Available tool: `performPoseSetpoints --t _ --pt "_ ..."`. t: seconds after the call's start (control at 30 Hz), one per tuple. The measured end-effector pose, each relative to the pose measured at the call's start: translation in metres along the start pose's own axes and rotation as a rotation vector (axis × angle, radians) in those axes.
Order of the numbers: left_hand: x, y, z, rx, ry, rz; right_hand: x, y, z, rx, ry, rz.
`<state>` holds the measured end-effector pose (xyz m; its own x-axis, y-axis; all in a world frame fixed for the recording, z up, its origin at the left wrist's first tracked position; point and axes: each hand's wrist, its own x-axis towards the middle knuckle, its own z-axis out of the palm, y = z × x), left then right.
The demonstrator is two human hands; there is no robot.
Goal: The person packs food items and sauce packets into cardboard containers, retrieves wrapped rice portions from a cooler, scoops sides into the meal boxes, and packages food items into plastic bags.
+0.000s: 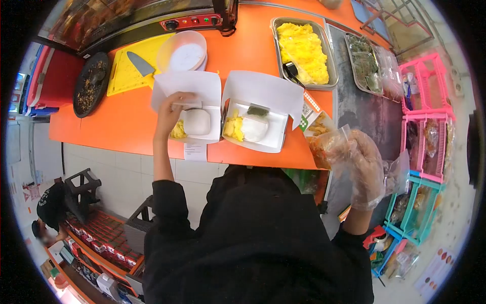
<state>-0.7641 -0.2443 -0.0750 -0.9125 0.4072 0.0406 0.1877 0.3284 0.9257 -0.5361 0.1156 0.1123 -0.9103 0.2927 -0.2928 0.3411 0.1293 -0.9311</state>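
Observation:
Two open white cardboard boxes stand side by side at the counter's front: the left box (214, 109) and the right box (283, 101). Each holds a mound of white rice (255, 127) and yellow shredded food (233, 126); a small dark green packet (258, 111) lies in the right one. My left hand (174, 109) reaches into the left box, its fingers closed on a small clear packet (191, 105) above the rice. At the right, my right hand (362, 162), in a clear plastic glove, grips a clear plastic bag (329, 144) with orange-brown pieces in it.
A tray of yellow food (302, 50) stands behind the boxes, beside a tray of green packets (362, 61). Back left are a white bowl (183, 50), a knife (140, 64) on a yellow board (115, 76) and a black stone mortar (91, 91). Another person (50, 205) bends at far left.

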Motion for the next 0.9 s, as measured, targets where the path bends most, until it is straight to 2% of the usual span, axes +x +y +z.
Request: performPoseSetpoints --t 0.07,0.17,0.27,0.3,0.37,0.4,0.47,0.57,0.67,0.7,0.83,0.9 --pt "0.004 -0.004 -0.010 0.200 -0.233 -0.176 0.000 -0.005 0.014 0.113 -0.018 -0.002" --pt "-0.010 -0.012 -0.004 0.137 -0.042 0.077 0.000 -0.008 0.031 0.036 0.179 0.008" --pt "-0.031 0.033 0.016 0.250 0.253 0.292 0.010 -0.019 0.033 -0.173 -0.091 -0.098" --pt "-0.041 0.050 0.027 0.307 0.369 0.361 0.014 -0.018 0.037 -0.202 -0.111 -0.135" --pt "-0.070 0.052 0.061 0.121 0.210 0.352 0.018 -0.008 0.051 -0.263 -0.158 -0.208" --pt "-0.081 0.087 0.081 -0.091 0.118 0.257 0.017 -0.005 0.057 -0.203 -0.172 -0.119" --pt "-0.092 0.122 0.110 -0.413 -0.177 -0.065 0.014 0.001 0.067 -0.088 -0.188 0.055" --pt "-0.088 0.130 0.138 -0.730 -0.361 -0.345 0.019 0.047 0.081 0.134 -0.208 0.137" --pt "-0.090 0.106 0.154 -0.822 -0.346 -0.457 0.021 0.068 0.094 0.274 -0.184 0.210" --pt "-0.092 0.106 0.152 -0.735 -0.332 -0.491 0.020 0.070 0.096 0.274 -0.181 0.220" --pt "-0.094 0.102 0.155 -0.766 -0.331 -0.567 0.020 0.077 0.095 0.294 -0.203 0.263" --pt "-0.093 0.109 0.151 -0.675 -0.357 -0.587 0.019 0.085 0.092 0.316 -0.241 0.275"
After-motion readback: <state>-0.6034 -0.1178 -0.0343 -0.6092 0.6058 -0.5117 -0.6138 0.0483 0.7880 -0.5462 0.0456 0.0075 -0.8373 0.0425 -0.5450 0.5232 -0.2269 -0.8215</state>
